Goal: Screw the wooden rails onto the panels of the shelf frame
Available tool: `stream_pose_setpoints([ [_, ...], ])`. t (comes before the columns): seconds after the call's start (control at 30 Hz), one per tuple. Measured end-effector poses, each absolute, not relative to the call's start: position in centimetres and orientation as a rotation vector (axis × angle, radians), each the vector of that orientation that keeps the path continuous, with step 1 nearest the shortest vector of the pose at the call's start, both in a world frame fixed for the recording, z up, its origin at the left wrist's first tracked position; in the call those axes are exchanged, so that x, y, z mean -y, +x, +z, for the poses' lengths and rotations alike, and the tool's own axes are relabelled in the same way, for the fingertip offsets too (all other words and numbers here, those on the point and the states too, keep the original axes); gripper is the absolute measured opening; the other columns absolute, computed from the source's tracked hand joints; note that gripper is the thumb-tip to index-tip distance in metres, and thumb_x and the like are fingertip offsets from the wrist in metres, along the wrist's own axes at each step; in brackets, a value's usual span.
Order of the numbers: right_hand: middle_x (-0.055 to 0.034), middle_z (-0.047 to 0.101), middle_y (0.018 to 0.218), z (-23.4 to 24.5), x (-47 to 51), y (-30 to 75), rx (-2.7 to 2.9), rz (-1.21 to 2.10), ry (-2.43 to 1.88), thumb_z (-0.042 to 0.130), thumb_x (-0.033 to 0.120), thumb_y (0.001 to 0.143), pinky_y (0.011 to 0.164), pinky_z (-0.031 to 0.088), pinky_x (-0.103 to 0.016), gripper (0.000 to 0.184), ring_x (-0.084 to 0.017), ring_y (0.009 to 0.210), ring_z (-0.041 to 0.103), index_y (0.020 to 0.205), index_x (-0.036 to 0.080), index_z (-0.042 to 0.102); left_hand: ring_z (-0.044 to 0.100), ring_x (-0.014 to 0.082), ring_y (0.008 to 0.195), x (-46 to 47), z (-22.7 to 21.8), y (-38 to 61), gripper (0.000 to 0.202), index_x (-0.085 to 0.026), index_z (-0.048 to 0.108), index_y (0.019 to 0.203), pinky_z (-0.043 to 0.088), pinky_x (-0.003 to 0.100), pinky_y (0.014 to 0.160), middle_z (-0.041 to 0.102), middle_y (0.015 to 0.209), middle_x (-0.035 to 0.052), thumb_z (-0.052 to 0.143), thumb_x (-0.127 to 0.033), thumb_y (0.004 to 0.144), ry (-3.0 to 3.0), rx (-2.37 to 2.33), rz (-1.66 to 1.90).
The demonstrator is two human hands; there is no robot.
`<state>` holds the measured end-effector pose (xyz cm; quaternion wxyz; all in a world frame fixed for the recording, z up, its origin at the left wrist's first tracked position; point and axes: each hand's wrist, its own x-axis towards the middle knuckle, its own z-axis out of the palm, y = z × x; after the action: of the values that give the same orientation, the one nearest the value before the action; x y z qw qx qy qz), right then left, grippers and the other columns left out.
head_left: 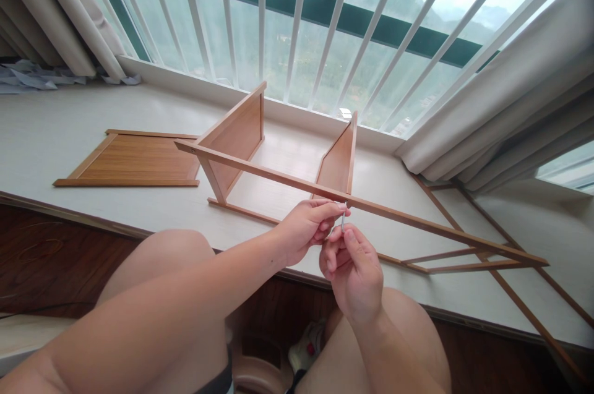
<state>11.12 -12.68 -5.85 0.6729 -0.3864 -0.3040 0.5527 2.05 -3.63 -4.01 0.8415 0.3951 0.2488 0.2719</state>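
Observation:
A wooden shelf frame lies on its side on the white sill, its long front rail (278, 175) running across in front of me. Two wooden shelf panels, the left one (239, 137) and the right one (338, 156), stand up behind that rail. My right hand (355, 273) is closed, pinching the lower part of a thin metal hex key (343, 221) between thumb and fingers. Its upper end meets the underside of the rail near the right panel. My left hand (309, 227) pinches around that upper end; any screw there is hidden by the fingertips.
A loose wooden panel (139, 159) lies flat on the sill (116, 106) at the left. Another wooden frame (505, 282) leans at the right. White bars (297, 23) and curtains (492, 72) border the window. My knees are against the sill's front edge.

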Motion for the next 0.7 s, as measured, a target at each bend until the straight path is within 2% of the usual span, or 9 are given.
stream_pose_setpoints([
  [0.23, 0.0068, 0.04, 0.049, -4.82, 12.57, 10.91, 0.493, 1.602, -0.64, 0.037, 0.033, 0.1, 0.038, 0.026, -0.019, 0.026, -0.007, 0.036, 0.029, 0.083, 0.021, 0.053, 0.03, 0.0048, 0.043, 3.58, -3.83, 2.12, 0.031, -0.012, 0.066, 0.082, 0.016, 0.02, 0.043, 0.034, 0.05, -0.0064, 0.07, -0.042, 0.075, 0.835, -0.575, 0.594],
  [0.5, 0.0062, 0.043, 0.048, -4.88, 12.51, 10.84, 0.514, 1.579, -0.663, 0.039, 0.036, 0.098, 0.039, 0.028, -0.018, 0.027, -0.007, 0.037, 0.032, 0.082, 0.021, 0.054, 0.034, 0.0051, 0.043, 3.57, -3.9, 2.17, 0.03, -0.013, 0.065, 0.081, 0.017, 0.018, 0.042, 0.036, 0.049, -0.006, 0.069, -0.042, 0.076, 0.839, -0.569, 0.596],
  [0.7, 0.004, 0.048, 0.048, -5.44, 12.72, 10.62, 0.635, 1.405, -0.765, 0.037, 0.035, 0.099, 0.039, 0.03, -0.02, 0.03, -0.009, 0.038, 0.039, 0.083, 0.019, 0.055, 0.033, 0.0047, 0.043, 3.6, -4.13, 2.07, 0.026, -0.012, 0.067, 0.083, 0.017, 0.018, 0.041, 0.033, 0.049, -0.0065, 0.067, -0.037, 0.079, 0.837, -0.534, 0.601],
])
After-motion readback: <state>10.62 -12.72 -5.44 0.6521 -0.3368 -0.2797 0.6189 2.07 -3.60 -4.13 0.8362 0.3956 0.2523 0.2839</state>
